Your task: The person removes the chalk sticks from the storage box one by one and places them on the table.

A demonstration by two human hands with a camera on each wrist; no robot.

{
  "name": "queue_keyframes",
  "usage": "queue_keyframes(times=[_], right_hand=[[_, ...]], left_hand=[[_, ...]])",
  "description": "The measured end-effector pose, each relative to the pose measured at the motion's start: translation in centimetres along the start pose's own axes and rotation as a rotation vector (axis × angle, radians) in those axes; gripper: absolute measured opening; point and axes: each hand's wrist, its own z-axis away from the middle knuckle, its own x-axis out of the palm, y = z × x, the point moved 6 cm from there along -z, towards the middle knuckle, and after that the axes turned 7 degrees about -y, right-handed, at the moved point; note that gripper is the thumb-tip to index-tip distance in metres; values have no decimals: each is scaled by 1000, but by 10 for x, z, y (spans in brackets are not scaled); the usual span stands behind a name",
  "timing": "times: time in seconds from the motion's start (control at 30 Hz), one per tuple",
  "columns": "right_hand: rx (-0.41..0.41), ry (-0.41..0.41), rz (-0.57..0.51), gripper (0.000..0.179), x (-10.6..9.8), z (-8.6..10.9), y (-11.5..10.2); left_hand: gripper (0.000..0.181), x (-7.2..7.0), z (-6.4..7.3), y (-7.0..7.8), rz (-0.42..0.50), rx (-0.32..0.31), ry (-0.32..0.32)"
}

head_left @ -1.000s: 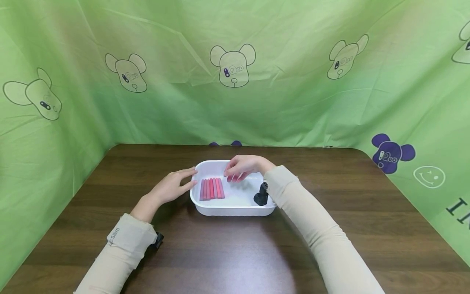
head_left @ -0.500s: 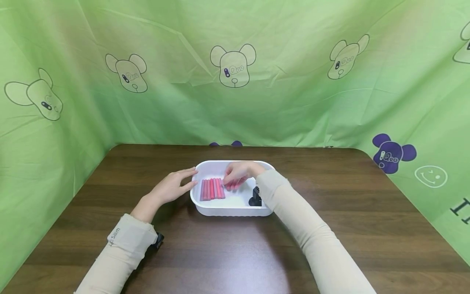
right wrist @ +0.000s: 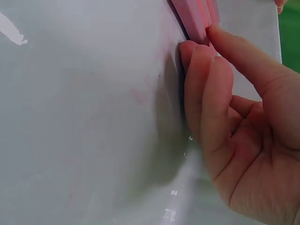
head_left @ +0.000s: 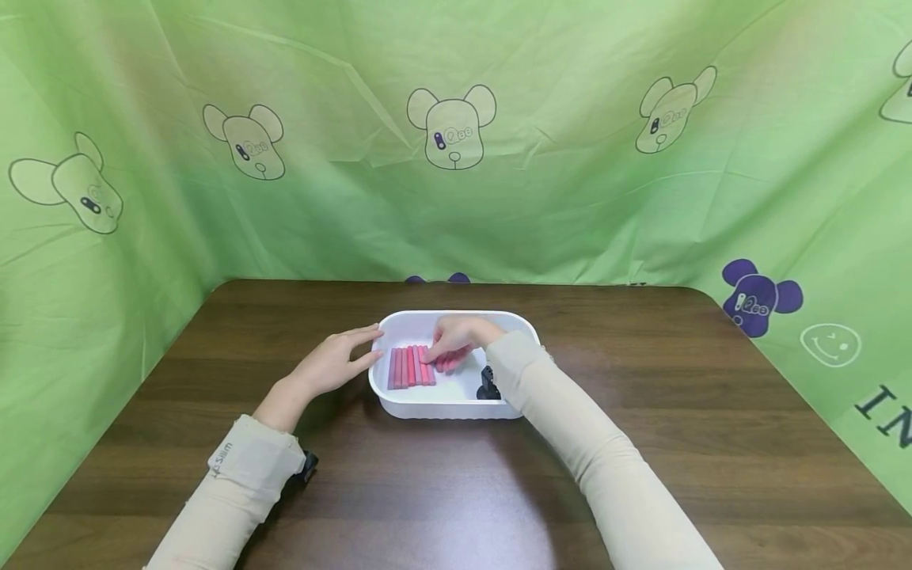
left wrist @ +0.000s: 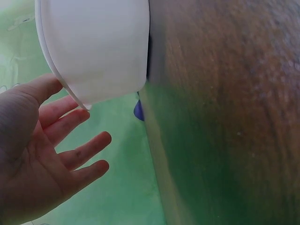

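Observation:
A row of pink and mauve pastel sticks (head_left: 408, 368) lies side by side at the left end of a white tray (head_left: 442, 409). My right hand (head_left: 459, 339) reaches into the tray from the right and pinches the near right end of the row. In the right wrist view, the thumb and fingertips of this hand (right wrist: 234, 117) meet at the outermost pastel stick (right wrist: 192, 21); the other fingers curl beside it. My left hand (head_left: 331, 362) touches the tray's left rim with spread, nearly straight fingers. The left wrist view has its thumb and fingertips at the rim of the tray (left wrist: 101, 51).
A black wrist camera mount (head_left: 488, 385) shows under the right sleeve, over the tray. The dark wooden table (head_left: 427, 491) runs back to a green printed curtain (head_left: 456, 222). Faint pink smears mark the tray floor.
My right hand has moved left and slightly down inside the tray, onto the right side of the pastel row. The left hand stays at the rim.

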Motion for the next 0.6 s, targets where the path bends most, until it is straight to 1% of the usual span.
queue_keyframes(times=[0.17, 0.33, 0.5, 0.6], right_hand=[[8, 18, 9, 18, -1, 1, -1], [19, 19, -34, 15, -1, 2, -1], [16, -15, -74, 12, -1, 2, -1], [7, -46, -74, 11, -1, 3, -1]], left_hand=[[47, -1, 0, 0, 5, -6, -4], [47, -1, 0, 0, 12, -3, -3], [47, 0, -1, -1, 14, -3, -2], [47, 0, -1, -2, 12, -3, -3]])
